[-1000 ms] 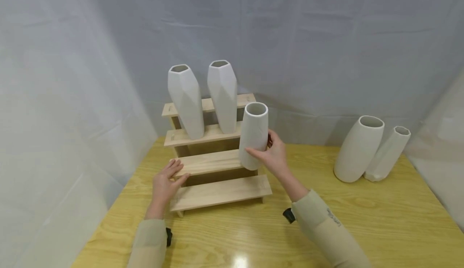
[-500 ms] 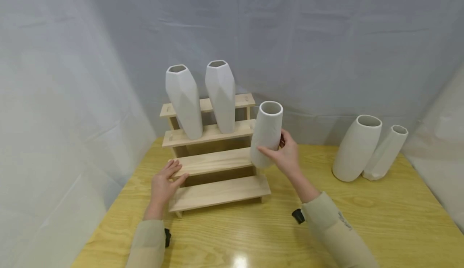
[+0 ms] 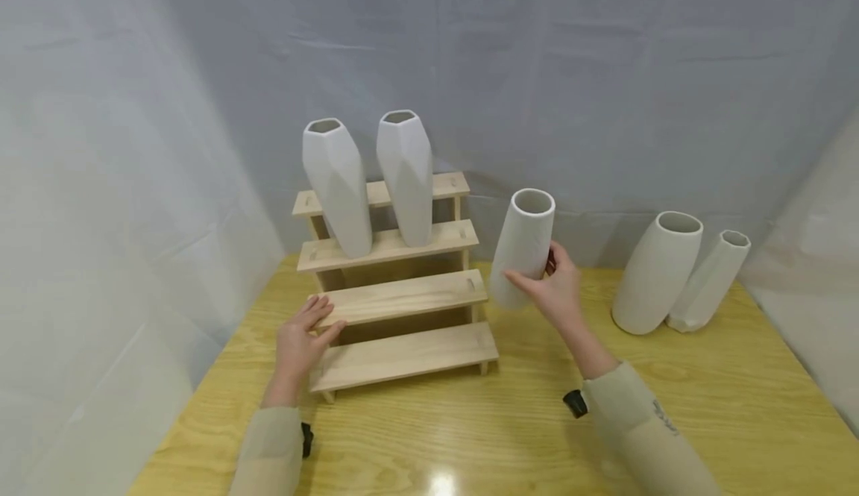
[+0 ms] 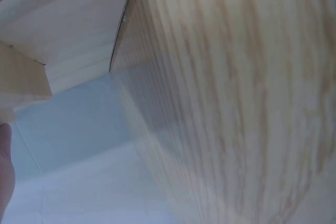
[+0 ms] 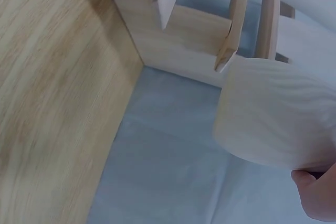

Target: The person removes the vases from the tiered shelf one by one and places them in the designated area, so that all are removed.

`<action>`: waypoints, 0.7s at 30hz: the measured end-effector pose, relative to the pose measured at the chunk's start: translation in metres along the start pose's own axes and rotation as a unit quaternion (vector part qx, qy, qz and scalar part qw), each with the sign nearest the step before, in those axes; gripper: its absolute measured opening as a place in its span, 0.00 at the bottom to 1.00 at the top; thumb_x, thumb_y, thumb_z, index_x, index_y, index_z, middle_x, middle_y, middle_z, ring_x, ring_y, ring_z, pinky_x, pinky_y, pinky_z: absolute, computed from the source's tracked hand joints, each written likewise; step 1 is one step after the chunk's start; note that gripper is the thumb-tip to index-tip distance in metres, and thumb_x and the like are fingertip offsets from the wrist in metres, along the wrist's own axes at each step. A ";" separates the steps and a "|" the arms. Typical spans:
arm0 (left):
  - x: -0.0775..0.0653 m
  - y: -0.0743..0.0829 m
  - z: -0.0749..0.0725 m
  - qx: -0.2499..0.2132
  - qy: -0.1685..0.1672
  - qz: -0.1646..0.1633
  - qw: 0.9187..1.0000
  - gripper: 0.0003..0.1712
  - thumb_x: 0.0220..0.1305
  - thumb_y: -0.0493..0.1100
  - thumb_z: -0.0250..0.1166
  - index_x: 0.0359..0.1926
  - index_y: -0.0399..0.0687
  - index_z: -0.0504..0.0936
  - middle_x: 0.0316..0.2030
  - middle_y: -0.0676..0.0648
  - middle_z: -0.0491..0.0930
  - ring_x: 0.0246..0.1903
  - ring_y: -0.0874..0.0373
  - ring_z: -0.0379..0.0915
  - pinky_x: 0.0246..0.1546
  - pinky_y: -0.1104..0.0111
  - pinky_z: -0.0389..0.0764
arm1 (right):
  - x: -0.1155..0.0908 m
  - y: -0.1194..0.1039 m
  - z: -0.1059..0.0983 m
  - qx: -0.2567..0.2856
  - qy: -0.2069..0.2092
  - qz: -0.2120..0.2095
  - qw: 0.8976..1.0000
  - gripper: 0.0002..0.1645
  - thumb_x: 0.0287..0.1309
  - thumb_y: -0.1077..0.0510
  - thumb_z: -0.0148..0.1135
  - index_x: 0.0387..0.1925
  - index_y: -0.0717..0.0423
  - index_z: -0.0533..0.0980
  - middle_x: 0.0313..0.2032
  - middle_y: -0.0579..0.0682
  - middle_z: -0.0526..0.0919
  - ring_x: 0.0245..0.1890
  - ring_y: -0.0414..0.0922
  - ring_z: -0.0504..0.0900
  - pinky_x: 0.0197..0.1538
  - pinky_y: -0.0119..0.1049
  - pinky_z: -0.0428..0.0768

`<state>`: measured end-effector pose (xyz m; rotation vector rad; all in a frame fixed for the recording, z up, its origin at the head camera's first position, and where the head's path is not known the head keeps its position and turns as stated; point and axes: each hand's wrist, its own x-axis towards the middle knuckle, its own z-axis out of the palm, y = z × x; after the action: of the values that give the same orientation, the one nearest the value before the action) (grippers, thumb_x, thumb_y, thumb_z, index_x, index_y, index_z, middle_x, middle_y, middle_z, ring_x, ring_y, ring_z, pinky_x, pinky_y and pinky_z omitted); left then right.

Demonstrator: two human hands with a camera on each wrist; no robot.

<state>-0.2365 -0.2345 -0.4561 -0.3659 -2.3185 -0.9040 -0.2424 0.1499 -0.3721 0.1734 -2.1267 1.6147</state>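
Observation:
My right hand [image 3: 560, 287] grips a white round-mouthed vase [image 3: 523, 246] low on its side, thumb in front and fingers behind. The vase tilts a little and is just right of the tiered wooden shelf [image 3: 403, 294]. In the right wrist view the vase [image 5: 278, 114] hangs above the table, its base beside the shelf's end. My left hand [image 3: 300, 339] rests on the left end of the shelf's second tier from the bottom, fingers on top. Two white faceted vases, a left one [image 3: 338, 186] and a right one [image 3: 406, 179], stand on the tier above that.
A wide white vase [image 3: 658, 272] and a slimmer faceted vase [image 3: 711, 280] stand side by side at the table's right. The wooden table [image 3: 429, 436] runs back to a grey sheet [image 3: 604, 108]. Another pale sheet [image 3: 101, 220] hangs along the left.
My right hand has carried the round-mouthed vase to the right, from in front of the shelf to beyond its right end. My left hand has stayed on the shelf.

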 end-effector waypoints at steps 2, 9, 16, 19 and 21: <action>0.000 0.000 0.000 -0.001 0.000 0.000 1.000 0.23 0.41 0.40 0.73 0.40 0.33 0.80 0.45 0.39 0.76 0.52 0.44 0.67 0.51 0.53 0.67 | 0.000 0.003 -0.004 -0.010 0.005 0.006 1.000 0.41 0.35 0.62 0.73 0.52 0.68 0.64 0.49 0.62 0.71 0.50 0.56 0.70 0.53 0.46 0.69; 0.000 -0.002 0.001 -0.005 -0.003 -0.005 1.000 0.24 0.41 0.40 0.73 0.41 0.33 0.80 0.46 0.39 0.76 0.53 0.45 0.66 0.51 0.53 0.67 | 0.001 0.016 -0.018 -0.024 0.031 0.024 0.999 0.40 0.36 0.63 0.72 0.52 0.69 0.64 0.49 0.63 0.71 0.50 0.57 0.70 0.53 0.46 0.70; 0.000 -0.002 0.001 -0.007 -0.005 -0.008 1.000 0.24 0.41 0.41 0.72 0.41 0.33 0.80 0.46 0.39 0.76 0.53 0.45 0.66 0.51 0.53 0.67 | 0.002 0.035 -0.031 -0.055 0.046 0.046 0.996 0.41 0.36 0.59 0.72 0.53 0.69 0.63 0.50 0.64 0.70 0.51 0.57 0.70 0.53 0.47 0.70; 0.000 -0.002 0.001 -0.006 -0.001 -0.003 1.000 0.23 0.40 0.41 0.73 0.40 0.33 0.80 0.45 0.39 0.76 0.52 0.44 0.66 0.51 0.53 0.67 | 0.001 0.041 -0.036 -0.062 0.048 0.063 0.995 0.43 0.37 0.57 0.73 0.53 0.69 0.62 0.50 0.63 0.69 0.51 0.57 0.69 0.52 0.48 0.70; 0.000 -0.002 0.001 -0.005 0.002 0.000 1.000 0.23 0.40 0.40 0.73 0.40 0.33 0.81 0.45 0.38 0.76 0.52 0.44 0.67 0.51 0.54 0.67 | 0.000 0.046 -0.039 -0.061 0.047 0.072 0.994 0.43 0.37 0.56 0.72 0.53 0.68 0.62 0.50 0.63 0.69 0.51 0.56 0.69 0.51 0.49 0.70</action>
<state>-0.2380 -0.2350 -0.4577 -0.3680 -2.3109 -0.9151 -0.2483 0.2004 -0.4043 -0.0942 -2.2005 1.5316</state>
